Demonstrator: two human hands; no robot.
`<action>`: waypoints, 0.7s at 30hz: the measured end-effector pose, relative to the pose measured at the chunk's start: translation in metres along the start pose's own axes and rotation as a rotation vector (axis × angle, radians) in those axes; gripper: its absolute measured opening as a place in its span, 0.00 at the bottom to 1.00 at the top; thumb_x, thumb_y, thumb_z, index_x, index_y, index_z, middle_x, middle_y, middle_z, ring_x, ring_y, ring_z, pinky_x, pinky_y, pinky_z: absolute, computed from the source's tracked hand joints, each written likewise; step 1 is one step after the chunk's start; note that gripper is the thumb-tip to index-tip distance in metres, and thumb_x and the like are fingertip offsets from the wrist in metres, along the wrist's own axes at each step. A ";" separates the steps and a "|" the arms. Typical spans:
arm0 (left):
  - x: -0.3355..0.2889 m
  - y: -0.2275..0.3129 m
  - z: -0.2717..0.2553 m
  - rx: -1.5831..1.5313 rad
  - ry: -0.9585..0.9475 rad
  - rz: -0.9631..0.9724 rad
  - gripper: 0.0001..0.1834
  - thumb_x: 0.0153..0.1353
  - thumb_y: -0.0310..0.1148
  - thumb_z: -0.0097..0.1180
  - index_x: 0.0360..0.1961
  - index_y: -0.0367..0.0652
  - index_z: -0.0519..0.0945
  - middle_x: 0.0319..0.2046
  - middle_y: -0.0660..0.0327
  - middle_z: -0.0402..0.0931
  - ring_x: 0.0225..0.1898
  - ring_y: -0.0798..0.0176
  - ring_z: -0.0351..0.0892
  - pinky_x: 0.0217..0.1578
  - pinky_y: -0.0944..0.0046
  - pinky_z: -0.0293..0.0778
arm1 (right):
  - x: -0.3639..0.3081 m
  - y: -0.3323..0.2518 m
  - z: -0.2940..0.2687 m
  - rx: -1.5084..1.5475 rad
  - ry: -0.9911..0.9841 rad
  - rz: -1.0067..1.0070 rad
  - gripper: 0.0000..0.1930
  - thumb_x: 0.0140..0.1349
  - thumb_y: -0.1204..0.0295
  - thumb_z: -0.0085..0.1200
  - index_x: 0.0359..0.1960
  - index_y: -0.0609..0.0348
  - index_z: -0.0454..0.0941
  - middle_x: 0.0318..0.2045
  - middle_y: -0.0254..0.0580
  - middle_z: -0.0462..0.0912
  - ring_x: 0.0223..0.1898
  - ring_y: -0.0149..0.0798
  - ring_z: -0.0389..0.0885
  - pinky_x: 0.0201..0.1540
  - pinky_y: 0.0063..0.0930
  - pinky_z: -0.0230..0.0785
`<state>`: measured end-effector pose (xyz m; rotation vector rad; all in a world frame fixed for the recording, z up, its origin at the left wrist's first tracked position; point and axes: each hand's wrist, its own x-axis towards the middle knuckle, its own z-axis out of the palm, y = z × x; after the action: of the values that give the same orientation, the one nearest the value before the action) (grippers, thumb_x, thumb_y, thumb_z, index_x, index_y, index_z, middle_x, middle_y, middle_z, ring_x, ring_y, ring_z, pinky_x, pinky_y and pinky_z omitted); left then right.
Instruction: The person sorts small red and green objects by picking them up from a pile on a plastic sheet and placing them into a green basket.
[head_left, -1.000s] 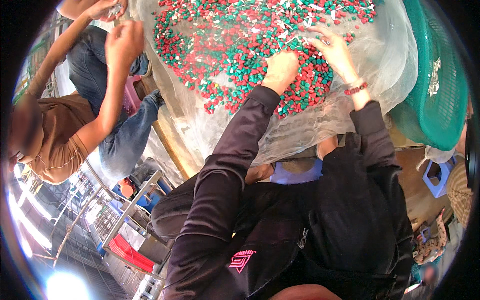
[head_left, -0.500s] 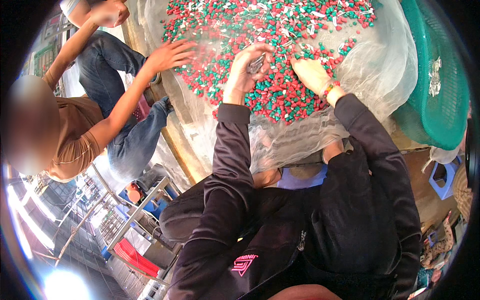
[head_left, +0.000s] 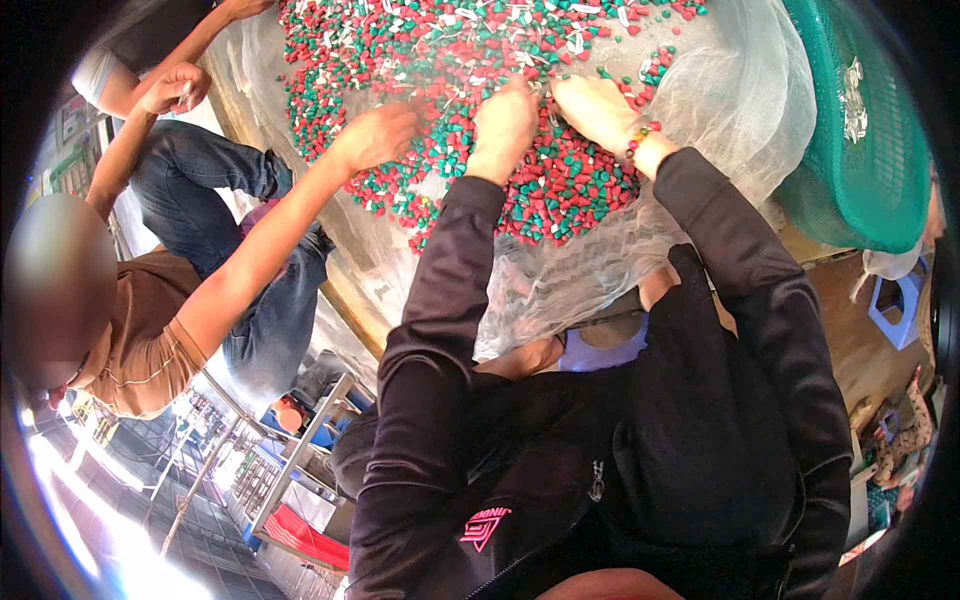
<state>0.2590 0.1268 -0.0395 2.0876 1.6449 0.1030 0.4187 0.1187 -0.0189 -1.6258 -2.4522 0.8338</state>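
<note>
Small red, green and white cone-like pieces [head_left: 570,185] lie in a wide spread on a pale translucent sheet [head_left: 745,110]. Over the middle of them, my left hand [head_left: 505,130] is closed with its back up and fingertips down at the pieces; whatever is inside its palm is hidden. Just to its right, my right hand [head_left: 597,108], a beaded bracelet at its wrist, has its fingers pressed together low over the pieces. What they hold, if anything, cannot be made out. Thin white strips [head_left: 580,42] are scattered among the pieces.
A co-worker's hand [head_left: 380,135] is close on the left over the same spread, and another hand [head_left: 178,88] is raised farther left. At the right stands a green mesh basket [head_left: 850,190] with shiny clear strips on it. A blue stool [head_left: 900,305] is beyond.
My left hand has turned over, from palm showing with shiny greyish bits in it to back up, fingers down, nearer my right hand. The co-worker's hand has moved right and curled. The view has shifted.
</note>
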 end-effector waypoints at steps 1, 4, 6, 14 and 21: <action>-0.004 -0.005 -0.007 -0.130 0.104 -0.039 0.15 0.57 0.38 0.55 0.39 0.38 0.69 0.29 0.48 0.78 0.29 0.45 0.78 0.34 0.48 0.72 | 0.001 0.000 0.001 0.005 0.006 0.003 0.05 0.53 0.74 0.48 0.28 0.61 0.74 0.25 0.49 0.78 0.33 0.52 0.79 0.35 0.41 0.70; -0.022 -0.025 -0.038 -0.964 0.084 -0.234 0.10 0.60 0.36 0.50 0.30 0.43 0.66 0.20 0.62 0.67 0.18 0.65 0.66 0.17 0.66 0.63 | 0.003 -0.008 0.015 -0.040 0.092 -0.110 0.05 0.53 0.75 0.46 0.26 0.61 0.75 0.26 0.48 0.79 0.34 0.50 0.80 0.35 0.41 0.70; -0.040 -0.007 -0.070 -1.768 -0.174 -0.420 0.12 0.61 0.38 0.45 0.23 0.48 0.61 0.17 0.70 0.54 0.16 0.76 0.54 0.11 0.79 0.45 | 0.006 -0.010 0.020 -0.033 -0.006 -0.057 0.05 0.53 0.76 0.47 0.25 0.60 0.76 0.27 0.49 0.80 0.35 0.49 0.80 0.37 0.42 0.71; -0.023 -0.006 -0.081 -1.685 -0.206 -0.152 0.11 0.59 0.36 0.46 0.33 0.37 0.72 0.20 0.68 0.60 0.18 0.74 0.60 0.11 0.78 0.49 | -0.023 0.009 -0.004 1.255 -0.021 0.152 0.09 0.59 0.69 0.53 0.35 0.63 0.77 0.19 0.33 0.73 0.19 0.24 0.68 0.19 0.21 0.59; 0.015 -0.011 -0.030 -0.119 -0.006 0.060 0.21 0.58 0.46 0.53 0.23 0.36 0.79 0.20 0.50 0.77 0.24 0.51 0.79 0.27 0.54 0.73 | -0.059 0.037 -0.039 2.453 -0.133 -0.127 0.10 0.63 0.68 0.46 0.39 0.63 0.74 0.16 0.26 0.57 0.12 0.20 0.53 0.09 0.13 0.46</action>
<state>0.2431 0.1520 -0.0210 2.0455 1.5344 0.2097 0.4884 0.0924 0.0095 -0.2076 -0.0964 2.1154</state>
